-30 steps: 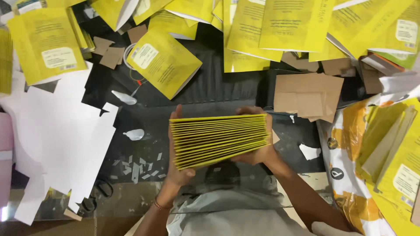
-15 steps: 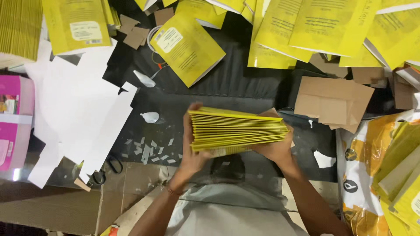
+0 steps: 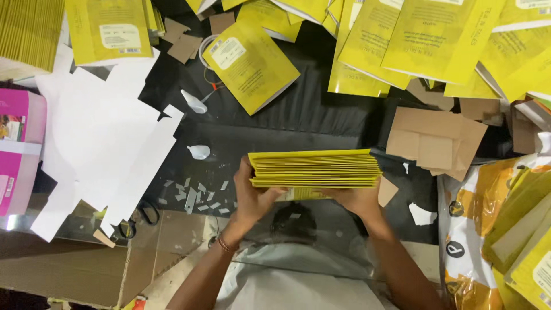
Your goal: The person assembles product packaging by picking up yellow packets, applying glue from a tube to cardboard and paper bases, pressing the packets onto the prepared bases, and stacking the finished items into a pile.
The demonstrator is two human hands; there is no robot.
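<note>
Over black table (image 3: pixel 321 123), both hands clamp yellow stack (image 3: pixel 314 169).

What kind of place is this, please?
Probably a small packaging or print-finishing workbench. Both hands, left hand and right hand, grip a stack of flat yellow cartons; more yellow cartons, white paper offcuts and brown cardboard pieces lie around.

1. A dark, black work surface (image 3: pixel 321 123) fills the middle of the view, lit evenly from above.
2. Large white paper sheets (image 3: pixel 97 143) lie over its left part.
3. Flat yellow packets (image 3: pixel 436 40) are spread along the far edge.
4. Brown cardboard pieces (image 3: pixel 433 140) lie at the right.
5. Small white paper scraps (image 3: pixel 195 192) are scattered near the front.
6. A pink box (image 3: pixel 17 149) stands at the left edge.
7. Brown cardboard (image 3: pixel 63 267) covers the lower left.
</note>
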